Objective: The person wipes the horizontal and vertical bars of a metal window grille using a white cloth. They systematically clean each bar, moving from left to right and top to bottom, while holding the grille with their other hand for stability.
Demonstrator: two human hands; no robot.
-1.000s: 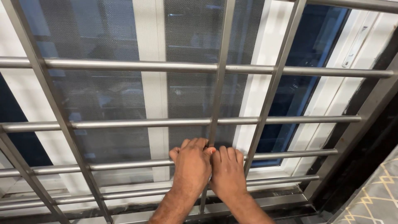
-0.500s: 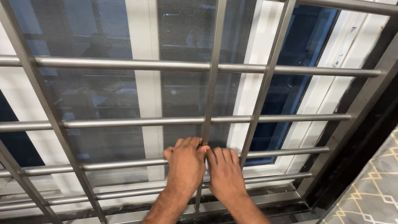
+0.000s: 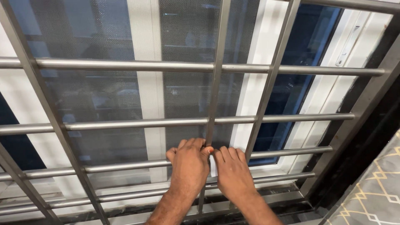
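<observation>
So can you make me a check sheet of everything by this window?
Surface: metal grille of grey bars, in front of the window.
Job's things: upright bar between both hands; mesh screen behind it.
Clutter: nothing seen.
Hands: left hand and right hand side by side, reaching through the grille, fingers at the screen; grip hidden.
Cables: nothing seen.
Surroundings: white window frame, dark glass, patterned fabric at lower right.

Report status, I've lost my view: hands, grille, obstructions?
Left hand and right hand side by side against window grille. Mesh screen behind. Nothing between hands and bars.
</observation>
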